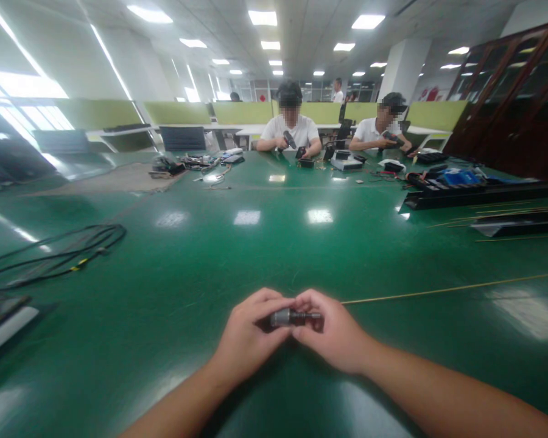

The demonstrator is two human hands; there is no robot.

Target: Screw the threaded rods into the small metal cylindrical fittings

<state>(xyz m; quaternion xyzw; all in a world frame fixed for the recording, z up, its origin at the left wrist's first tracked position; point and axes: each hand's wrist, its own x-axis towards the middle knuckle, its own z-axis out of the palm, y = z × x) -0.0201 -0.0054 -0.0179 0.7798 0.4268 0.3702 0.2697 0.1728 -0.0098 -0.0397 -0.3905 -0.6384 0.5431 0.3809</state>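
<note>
Both of my hands meet at the near middle of the green table [201,261]. Between them lies a dark grey cylindrical tool part [282,317] with a thin metal shaft pointing right. My left hand [249,328] is wrapped round its thick left end, thumb and fingers closed on it. My right hand [331,331] curls round the shaft end, its fingertips touching those of my left hand. Part of the tool is hidden by the fingers.
A thin rod [438,291] stretches right from beside my right hand. Black cables [73,243] coil at the left. Dark metal profiles [475,196] lie at the right. Across the table, two people [290,128] work with power drills among electronic parts.
</note>
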